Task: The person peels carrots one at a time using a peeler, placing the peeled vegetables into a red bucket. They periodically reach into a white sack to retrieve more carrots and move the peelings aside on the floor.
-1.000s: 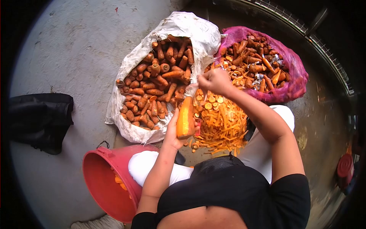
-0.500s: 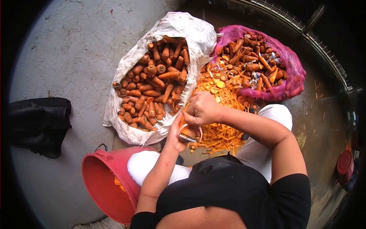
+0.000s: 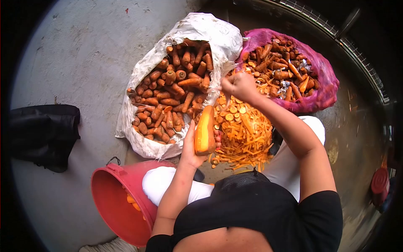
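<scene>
My left hand (image 3: 192,150) is wrapped round a thick carrot (image 3: 204,132), which points up and away from me. Part of its side shows bright, freshly peeled orange. My right hand (image 3: 241,86) is closed in a fist above and to the right of the carrot, apart from it. A peeler is in that fist, mostly hidden by the fingers and blurred. Below the right hand spreads a heap of orange peelings and cut carrot ends (image 3: 247,132). Beyond the left hand, a white sack (image 3: 145,71) lies open, full of unpeeled carrots (image 3: 170,98).
A pink mesh sack (image 3: 325,80) with more carrots and some scraps lies at the back right. By my left knee, a red bucket (image 3: 126,180) lies tipped, with orange pieces inside. Black cloth (image 3: 44,136) is on the floor at far left.
My right hand has moved up and away from the carrot with the peeler. The carrot, previously covered by the hands, now shows in my left hand.
</scene>
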`<action>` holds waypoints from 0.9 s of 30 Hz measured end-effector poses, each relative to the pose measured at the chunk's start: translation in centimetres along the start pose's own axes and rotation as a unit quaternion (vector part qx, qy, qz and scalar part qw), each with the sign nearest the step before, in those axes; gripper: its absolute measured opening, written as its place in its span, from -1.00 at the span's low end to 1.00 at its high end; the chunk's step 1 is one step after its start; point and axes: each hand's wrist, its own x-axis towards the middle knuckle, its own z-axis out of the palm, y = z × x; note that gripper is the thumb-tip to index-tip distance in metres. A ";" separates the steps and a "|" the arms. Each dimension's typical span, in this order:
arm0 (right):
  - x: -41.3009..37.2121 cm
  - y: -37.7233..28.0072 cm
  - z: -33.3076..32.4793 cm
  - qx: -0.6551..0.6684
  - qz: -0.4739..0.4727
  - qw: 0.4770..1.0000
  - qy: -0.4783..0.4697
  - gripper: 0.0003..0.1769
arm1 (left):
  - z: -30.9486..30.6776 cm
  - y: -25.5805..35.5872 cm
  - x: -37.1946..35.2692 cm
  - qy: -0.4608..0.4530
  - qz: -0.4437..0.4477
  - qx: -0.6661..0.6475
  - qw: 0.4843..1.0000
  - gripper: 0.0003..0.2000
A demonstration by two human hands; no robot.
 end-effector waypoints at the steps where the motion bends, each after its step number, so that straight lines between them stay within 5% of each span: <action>1: -1.1 -1.2 0.2 0.050 -0.057 0.997 -0.007 -0.55 | -0.1 0.0 0.2 -0.007 0.001 -0.014 1.000 -0.54; 5: -3.7 -4.2 1.0 0.070 -0.286 0.955 -0.032 -0.64 | -0.2 -0.3 0.9 0.048 -0.011 -0.057 0.997 -0.58; 14: -5.0 -4.9 1.7 0.016 -0.379 0.925 -0.005 -0.62 | 0.0 -1.5 0.8 0.066 -0.006 0.006 0.998 -0.61; 19: -1.9 -0.8 2.9 -0.027 -0.284 0.954 0.090 -0.56 | -0.7 -1.4 -0.8 0.022 -0.016 0.081 0.996 -0.58; 21: 0.7 2.1 1.1 -0.275 -0.199 0.940 0.018 -0.53 | 0.1 -1.6 -1.3 0.023 -0.008 0.075 0.997 -0.52; 23: 1.8 5.6 0.7 -0.280 -0.005 0.960 -0.002 -0.54 | 0.2 -1.0 -1.6 -0.011 -0.018 0.089 0.996 -0.51; 25: 1.9 5.3 0.4 -0.276 -0.019 0.957 0.092 -0.54 | -0.5 -0.7 -1.1 0.009 -0.012 0.082 0.997 -0.52; 27: 1.9 2.8 0.0 -0.181 0.057 0.982 0.019 -0.55 | -0.8 -0.9 -0.5 0.017 -0.005 0.049 0.999 -0.52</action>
